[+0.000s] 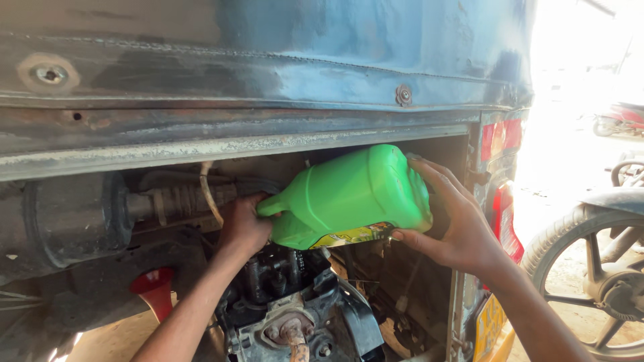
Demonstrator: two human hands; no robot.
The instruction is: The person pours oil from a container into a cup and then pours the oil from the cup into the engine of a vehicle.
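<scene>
A bright green plastic jug [349, 198] with a yellow label lies tipped on its side inside the open rear engine bay of a blue vehicle. My left hand [243, 224] grips the jug's neck end, down by the dark engine [295, 302]. My right hand [451, 218] is spread over the jug's base and holds it up from the right. The jug's mouth is hidden behind my left hand.
A red funnel [155, 289] stands low at the left. A grimy cylinder and ribbed hose [134, 208] run across the bay's left. A red tail light [504, 214] and yellow plate [491, 325] sit on the right. A motorcycle wheel [590, 281] stands beyond.
</scene>
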